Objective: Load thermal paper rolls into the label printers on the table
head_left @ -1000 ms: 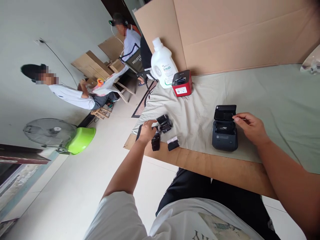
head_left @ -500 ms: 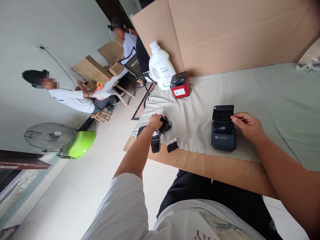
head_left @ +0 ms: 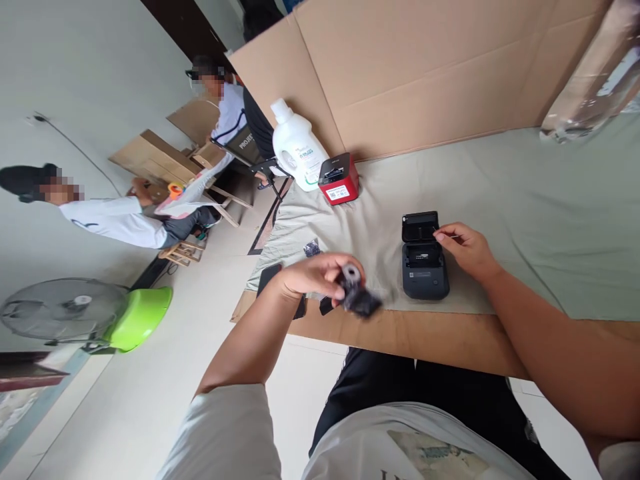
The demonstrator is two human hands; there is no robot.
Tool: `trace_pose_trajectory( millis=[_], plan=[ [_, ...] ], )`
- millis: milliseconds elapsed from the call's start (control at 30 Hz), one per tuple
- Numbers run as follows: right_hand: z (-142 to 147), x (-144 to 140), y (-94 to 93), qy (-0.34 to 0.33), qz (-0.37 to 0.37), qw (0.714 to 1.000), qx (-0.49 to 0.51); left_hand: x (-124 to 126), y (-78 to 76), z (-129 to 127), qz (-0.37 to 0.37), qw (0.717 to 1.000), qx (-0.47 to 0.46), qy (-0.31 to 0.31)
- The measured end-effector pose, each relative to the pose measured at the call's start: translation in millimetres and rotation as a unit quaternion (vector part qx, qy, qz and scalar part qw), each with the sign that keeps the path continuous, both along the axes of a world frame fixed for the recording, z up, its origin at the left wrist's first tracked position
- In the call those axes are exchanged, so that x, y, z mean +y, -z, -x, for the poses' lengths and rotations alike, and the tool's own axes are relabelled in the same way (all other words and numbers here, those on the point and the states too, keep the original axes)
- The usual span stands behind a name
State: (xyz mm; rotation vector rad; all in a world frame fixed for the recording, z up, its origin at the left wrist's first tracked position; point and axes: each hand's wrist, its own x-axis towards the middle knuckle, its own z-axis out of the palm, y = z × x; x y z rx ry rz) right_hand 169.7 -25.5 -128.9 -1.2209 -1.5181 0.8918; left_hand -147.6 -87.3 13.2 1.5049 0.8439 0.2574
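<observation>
The left hand (head_left: 313, 275) is now lifting a black roll (head_left: 356, 297) off the tabletop (head_left: 500, 200), where it was reaching among the rolls before, and carrying it towards the open printer (head_left: 424, 263). Its grip is clenching around the roll, blurred above the tabletop's near edge. The right hand (head_left: 465, 250) is still pinching the printer's raised lid (head_left: 419, 227), fingers partly curled.

The scene is seen from a single camera worn on the head, looking forward and down and tilted to one side, so that the surface (head_left: 500, 200) runs slantwise across the frame. The near edge of the surface and the wearer's lap are taken in at close range, with both hands within reach of the lens. The far cardboard wall (head_left: 425, 67) closes the view ahead, while the floor and two seated people are caught well off to the left.
</observation>
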Motion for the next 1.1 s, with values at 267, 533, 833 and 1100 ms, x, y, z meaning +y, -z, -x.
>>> trace_pose_trajectory(
  millis=[267,533,833,1100],
  plan=[
    [0,2,1.3,-0.012,-0.009,1.000,0.014,18,27.5,-86,-0.044,0.999,-0.017,0.013],
    [0,3,1.3,-0.023,-0.015,0.999,0.020,50,53.9,-119,-0.213,0.972,0.085,-0.057],
    [0,4,1.5,-0.030,-0.026,0.999,0.020,62,54.6,-145,-0.328,0.882,0.335,0.035],
    [0,3,-0.8,-0.031,-0.020,0.999,0.012,60,68.6,-145,-0.327,0.892,0.312,-0.019]
  ],
)
